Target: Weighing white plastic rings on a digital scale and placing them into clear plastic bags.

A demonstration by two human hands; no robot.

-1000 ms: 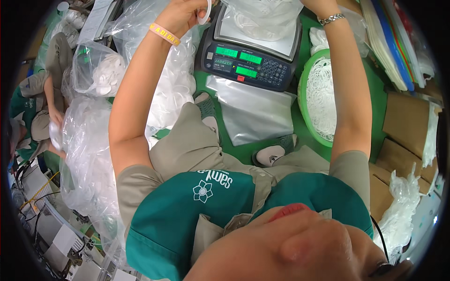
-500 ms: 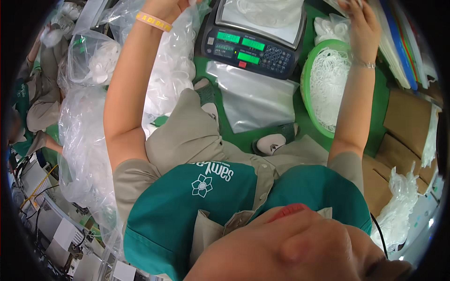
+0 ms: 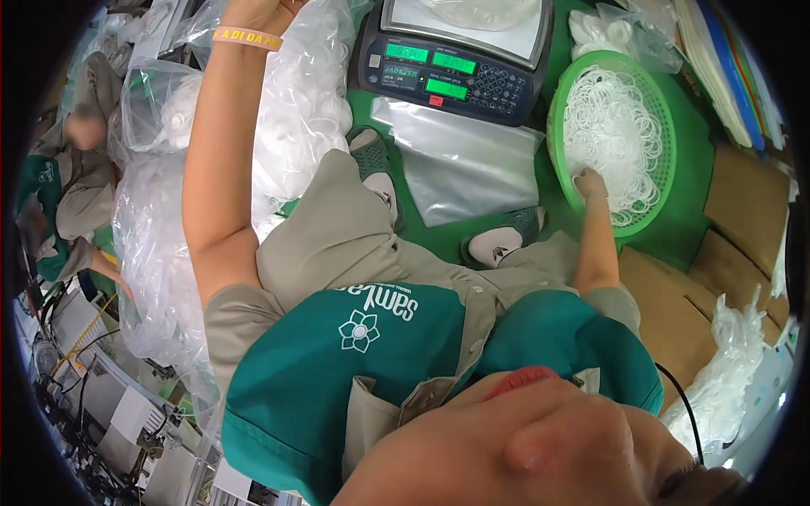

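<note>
My right hand [image 3: 591, 183] is closed on the near left rim of a green plastic basket [image 3: 667, 164]. The basket is tilted and holds a heap of white rings [image 3: 609, 126]. My left hand [image 3: 260, 13], with a yellow band at its wrist, is at the top edge beside large clear bags of white parts [image 3: 308, 110]. Its fingertips are partly cut off, so I cannot make out whether it holds anything. Between the hands stands a dark counting scale [image 3: 451, 80] with green displays. A clear bag with white contents [image 3: 485, 12] rests on its pan.
Flat clear plastic bags [image 3: 464, 173] lie on the green floor before the scale, near my feet. Cardboard boxes [image 3: 747, 202] and a crumpled clear bag [image 3: 717, 379] are at the right. Another person [image 3: 63, 185] sits at the far left, near cables and equipment.
My right hand has come back toward me from beyond the basket and gripped its near rim. The basket is now tilted and shifted right. My left hand has moved left, away from the scale.
</note>
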